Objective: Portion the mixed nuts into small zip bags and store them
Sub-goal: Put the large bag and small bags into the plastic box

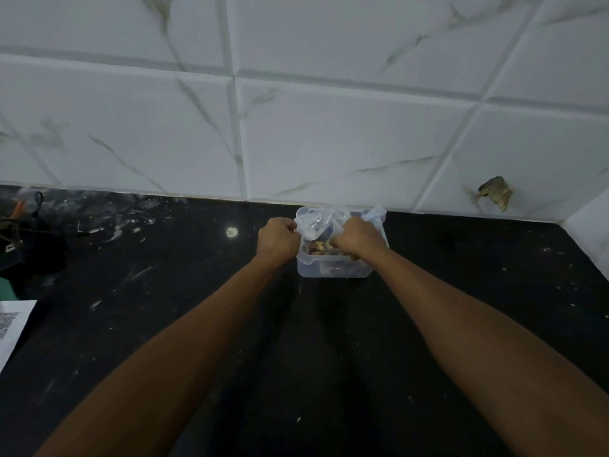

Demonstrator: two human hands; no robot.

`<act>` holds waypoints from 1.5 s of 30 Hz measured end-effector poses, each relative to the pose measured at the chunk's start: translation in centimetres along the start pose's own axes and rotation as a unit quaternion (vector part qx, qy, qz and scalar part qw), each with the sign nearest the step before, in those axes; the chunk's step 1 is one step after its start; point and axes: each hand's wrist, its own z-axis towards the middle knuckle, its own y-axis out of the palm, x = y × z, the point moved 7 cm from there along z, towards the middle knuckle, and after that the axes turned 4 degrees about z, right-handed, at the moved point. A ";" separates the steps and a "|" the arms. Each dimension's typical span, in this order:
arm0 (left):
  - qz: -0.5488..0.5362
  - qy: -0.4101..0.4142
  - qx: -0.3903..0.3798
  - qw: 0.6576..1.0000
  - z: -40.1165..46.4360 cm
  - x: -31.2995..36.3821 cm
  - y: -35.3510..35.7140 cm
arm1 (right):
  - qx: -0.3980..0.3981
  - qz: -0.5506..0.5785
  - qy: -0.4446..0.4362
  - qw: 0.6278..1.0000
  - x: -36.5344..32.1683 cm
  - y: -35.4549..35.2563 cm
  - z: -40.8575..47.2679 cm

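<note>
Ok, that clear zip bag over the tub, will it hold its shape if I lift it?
Probably not: the zip bag looks thin and crumpled between the left hand and right hand, so likely floppy. It also looks glossy, perhaps slippery.

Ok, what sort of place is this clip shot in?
Most likely a home kitchen: a black stone countertop meets a white marble-look tiled wall, and both hands work a clear zip bag over a plastic container of mixed nuts.

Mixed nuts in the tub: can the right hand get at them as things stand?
Probably yes. The right hand is already over the open tub beside the nuts, though its fingers grip the zip bag.
</note>
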 end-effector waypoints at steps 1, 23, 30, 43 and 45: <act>0.001 0.002 0.000 1.000 0.0 0.0 0.1 | 0.005 -0.009 -0.004 1.000 0.1 -0.1 -0.2; -0.023 0.002 -0.016 1.000 -0.7 -0.4 0.2 | 0.019 -0.115 -0.072 0.991 -1.6 0.9 -1.5; -0.058 -0.014 -0.078 0.995 -0.8 -1.2 0.5 | 0.172 -0.023 -0.219 0.960 0.2 -3.3 -7.0; -0.147 -0.104 -0.095 0.979 -1.6 -1.7 1.3 | -0.417 -0.266 -0.181 0.850 16.4 6.4 -24.5; -0.148 -0.123 -0.102 0.976 -1.7 -2.0 1.6 | -0.408 -0.289 -0.190 0.845 17.0 6.7 -24.8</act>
